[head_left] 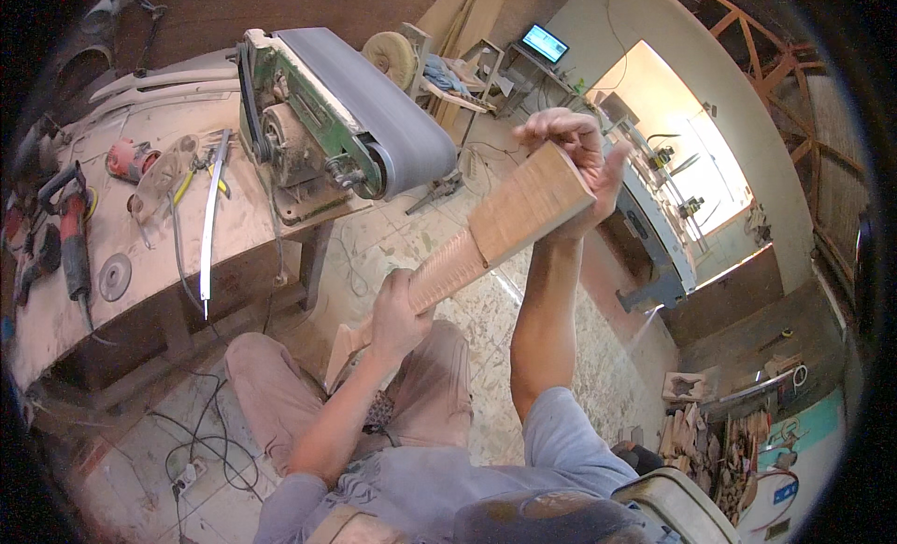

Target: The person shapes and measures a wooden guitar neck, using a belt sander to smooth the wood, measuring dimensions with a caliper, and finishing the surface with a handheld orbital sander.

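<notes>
Long pale wooden bar (pixel 467 250): likely stiff, end-heavy; our left fingers (pixel 396 296) sensibly clasp its shaft (pixel 441 273); grip of right fingers (pixel 565 123) unclear.

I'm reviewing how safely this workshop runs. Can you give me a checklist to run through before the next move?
1. Left grip closed around the narrow ribbed part of the wooden piece: ok.
2. Right grip firm at the wide end: cannot tell; the contact is partly hidden.
3. Wooden piece apart from the grey sanding belt: ok.
4. Belt stopped: cannot tell.
5. Floor free of loose cables: not ok; a black cable lies in loops.
6. Red-and-black power tool set down: ok, on the bench.
</notes>
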Demonstrator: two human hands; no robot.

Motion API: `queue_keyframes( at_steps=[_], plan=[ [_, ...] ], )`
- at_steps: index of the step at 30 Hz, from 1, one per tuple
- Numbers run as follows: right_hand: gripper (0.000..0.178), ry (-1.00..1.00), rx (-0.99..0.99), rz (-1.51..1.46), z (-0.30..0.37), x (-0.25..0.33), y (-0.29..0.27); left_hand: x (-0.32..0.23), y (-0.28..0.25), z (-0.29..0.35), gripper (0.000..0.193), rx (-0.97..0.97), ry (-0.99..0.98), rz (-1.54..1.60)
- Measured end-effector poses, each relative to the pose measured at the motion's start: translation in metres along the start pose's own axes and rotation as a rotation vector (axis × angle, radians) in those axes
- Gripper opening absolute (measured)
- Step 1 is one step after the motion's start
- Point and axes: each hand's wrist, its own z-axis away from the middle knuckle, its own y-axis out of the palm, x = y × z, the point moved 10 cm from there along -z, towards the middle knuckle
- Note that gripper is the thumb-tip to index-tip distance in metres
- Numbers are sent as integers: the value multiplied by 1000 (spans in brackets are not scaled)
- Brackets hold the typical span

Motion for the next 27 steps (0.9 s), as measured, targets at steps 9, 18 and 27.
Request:
queue_keyframes(
  at_steps=[9,18,27],
  plan=[
    [78,-44,-121,170,-6,-3,12,14,-8,-18,36,12,-74,87],
    [83,-30,-111,319,-9,-14,17,27,5,-21,33,123,-160,222],
    [86,-3,-101,302,-7,-10,22,28,15,-19,28,227,-239,328]
  ],
)
